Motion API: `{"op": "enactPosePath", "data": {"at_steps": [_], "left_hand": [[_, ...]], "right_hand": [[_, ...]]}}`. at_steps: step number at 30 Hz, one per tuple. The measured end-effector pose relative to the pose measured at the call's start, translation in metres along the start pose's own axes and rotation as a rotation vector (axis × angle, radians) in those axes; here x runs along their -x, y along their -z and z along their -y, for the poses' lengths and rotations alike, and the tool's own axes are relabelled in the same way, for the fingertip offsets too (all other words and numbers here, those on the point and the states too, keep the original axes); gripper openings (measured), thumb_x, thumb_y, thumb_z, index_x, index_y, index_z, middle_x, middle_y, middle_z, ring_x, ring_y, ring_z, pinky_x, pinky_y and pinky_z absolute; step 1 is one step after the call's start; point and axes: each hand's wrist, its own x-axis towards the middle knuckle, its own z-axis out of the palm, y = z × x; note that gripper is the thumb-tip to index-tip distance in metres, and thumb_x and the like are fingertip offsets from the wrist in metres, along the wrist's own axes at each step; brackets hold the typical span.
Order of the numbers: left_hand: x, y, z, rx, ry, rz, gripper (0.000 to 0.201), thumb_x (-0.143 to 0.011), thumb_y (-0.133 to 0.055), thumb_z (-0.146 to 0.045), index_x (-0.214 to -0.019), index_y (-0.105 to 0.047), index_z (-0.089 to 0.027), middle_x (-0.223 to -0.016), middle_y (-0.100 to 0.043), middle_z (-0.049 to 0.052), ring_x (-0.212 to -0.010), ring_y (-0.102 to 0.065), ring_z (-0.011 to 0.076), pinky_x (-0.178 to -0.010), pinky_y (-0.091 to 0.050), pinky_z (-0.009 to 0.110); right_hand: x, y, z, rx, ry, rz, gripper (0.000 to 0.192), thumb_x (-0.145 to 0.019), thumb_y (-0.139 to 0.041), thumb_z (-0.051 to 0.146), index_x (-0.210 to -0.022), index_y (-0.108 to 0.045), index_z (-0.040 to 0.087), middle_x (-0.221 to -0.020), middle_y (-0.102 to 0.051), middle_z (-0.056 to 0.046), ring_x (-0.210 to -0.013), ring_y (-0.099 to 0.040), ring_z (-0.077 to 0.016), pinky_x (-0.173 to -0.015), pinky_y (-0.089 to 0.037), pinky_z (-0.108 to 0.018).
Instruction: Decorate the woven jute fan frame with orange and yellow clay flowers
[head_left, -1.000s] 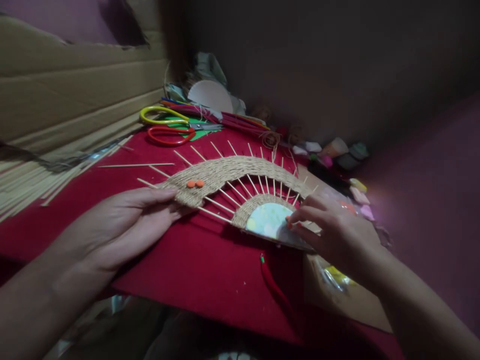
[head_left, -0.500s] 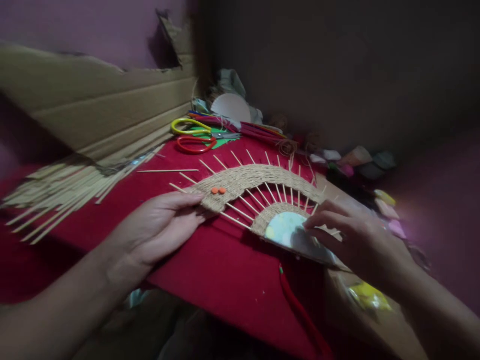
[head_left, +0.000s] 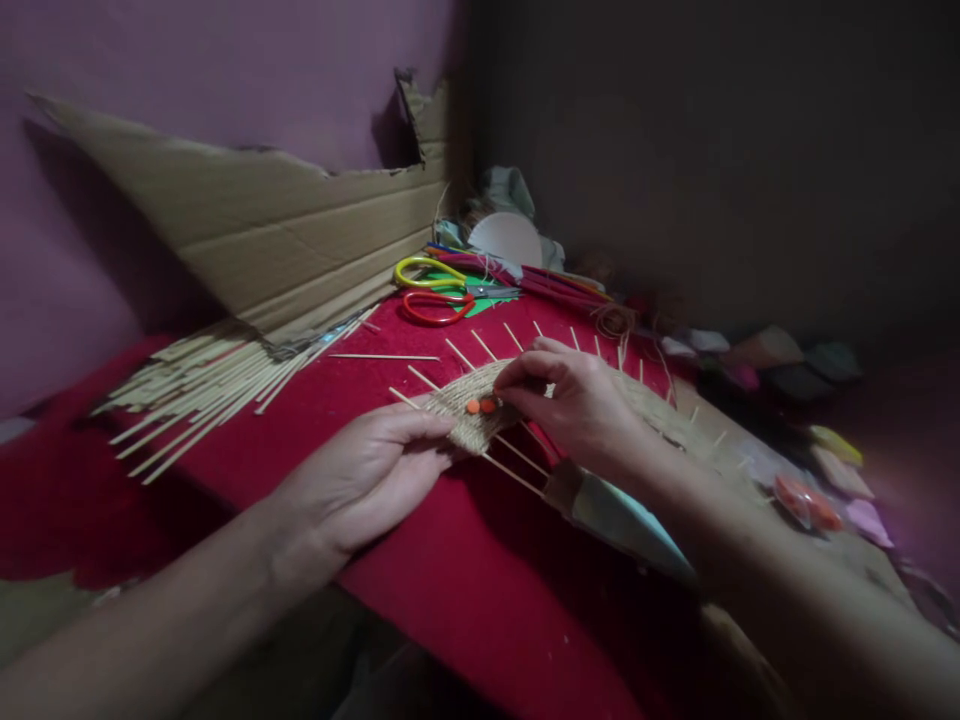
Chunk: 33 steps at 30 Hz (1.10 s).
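Note:
A half-round woven fan [head_left: 472, 385] with thin sticks as ribs lies over the red cloth. My left hand [head_left: 382, 470] pinches its left end, thumb on top and fingers beneath. Two small orange discs [head_left: 481, 407] sit side by side on the weave near that thumb. My right hand [head_left: 570, 400] is over the band just right of the discs, its thumb and fingertips pinched together; whatever is between them is too small to make out. My right forearm covers much of the fan's right side and part of its pale blue centre piece [head_left: 622, 515].
Scissors [head_left: 439, 290] with yellow and red handles lie beyond the fan. Many loose sticks [head_left: 202, 390] are piled at the left below a leaning cardboard sheet [head_left: 285, 220]. An orange packet [head_left: 806, 502] and clay-like coloured lumps [head_left: 840, 460] are at the right.
My right hand has moved left from the fan's right side to beside the orange discs. My left hand keeps its hold. The whole view has shifted, so things appear farther right.

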Motion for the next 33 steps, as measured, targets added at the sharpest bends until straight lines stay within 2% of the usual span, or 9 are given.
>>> {"op": "enactPosePath", "data": {"at_steps": [4, 10, 14, 17, 21, 26, 33], "left_hand": [[-0.002, 0.001, 0.001, 0.009, -0.019, -0.004, 0.031, -0.071, -0.048, 0.007, -0.088, -0.071, -0.006, -0.093, -0.07, 0.012, -0.094, -0.063, 0.0227, -0.095, -0.046, 0.039], [-0.002, 0.004, 0.001, 0.027, -0.015, 0.016, 0.029, -0.069, -0.05, 0.007, -0.081, -0.072, -0.007, -0.091, -0.07, 0.011, -0.096, -0.062, 0.0223, -0.096, -0.045, 0.038], [-0.001, 0.003, 0.001, 0.036, -0.006, -0.008, 0.028, -0.068, -0.049, 0.008, -0.075, -0.071, -0.007, -0.089, -0.07, 0.011, -0.097, -0.061, 0.0221, -0.096, -0.045, 0.037], [-0.001, 0.002, 0.0, 0.039, 0.003, -0.002, 0.027, -0.07, -0.049, 0.007, -0.075, -0.071, -0.007, -0.089, -0.07, 0.011, -0.096, -0.061, 0.0219, -0.096, -0.044, 0.037], [0.0, 0.003, 0.0, 0.024, 0.004, 0.0, 0.027, -0.07, -0.048, 0.008, -0.072, -0.071, -0.006, -0.088, -0.069, 0.013, -0.095, -0.061, 0.0224, -0.096, -0.044, 0.038], [0.0, 0.004, 0.0, 0.015, 0.004, 0.014, 0.028, -0.07, -0.047, 0.007, -0.076, -0.071, -0.006, -0.088, -0.069, 0.013, -0.095, -0.061, 0.0225, -0.095, -0.045, 0.039], [-0.001, 0.001, 0.0, 0.002, -0.016, 0.017, 0.032, -0.071, -0.048, 0.007, -0.09, -0.07, -0.006, -0.089, -0.069, 0.011, -0.085, -0.062, 0.0188, -0.088, -0.049, 0.034]], "right_hand": [[0.0, -0.003, 0.0, -0.006, 0.021, 0.015, 0.009, -0.077, -0.063, 0.009, -0.074, -0.066, 0.017, -0.075, -0.059, 0.0, -0.068, -0.055, -0.0102, -0.063, -0.045, -0.024], [0.003, -0.004, -0.002, 0.06, 0.128, 0.007, 0.008, -0.079, -0.063, 0.009, -0.076, -0.069, 0.012, -0.075, -0.062, -0.004, -0.066, -0.056, -0.0111, -0.062, -0.045, -0.024], [0.006, -0.007, -0.006, 0.11, 0.208, -0.014, 0.011, -0.081, -0.061, 0.01, -0.078, -0.071, 0.014, -0.075, -0.064, -0.004, -0.067, -0.058, -0.0115, -0.062, -0.046, -0.023], [0.01, -0.009, -0.009, 0.169, 0.282, -0.031, 0.018, -0.086, -0.054, 0.012, -0.084, -0.072, 0.015, -0.076, -0.064, -0.005, -0.068, -0.058, -0.0126, -0.062, -0.047, -0.024], [0.015, -0.009, -0.009, 0.296, 0.329, 0.018, 0.028, -0.09, -0.044, 0.014, -0.087, -0.072, 0.013, -0.081, -0.064, -0.009, -0.072, -0.057, -0.0157, -0.064, -0.047, -0.028], [0.018, -0.003, -0.008, 0.313, 0.326, 0.083, 0.031, -0.09, -0.039, 0.013, -0.096, -0.07, 0.014, -0.088, -0.065, -0.01, -0.077, -0.06, -0.0163, -0.069, -0.05, -0.028], [0.018, 0.003, -0.003, 0.25, 0.349, -0.005, 0.031, -0.085, -0.045, 0.006, -0.104, -0.068, 0.009, -0.09, -0.069, -0.011, -0.081, -0.064, -0.0172, -0.071, -0.052, -0.029]]}}
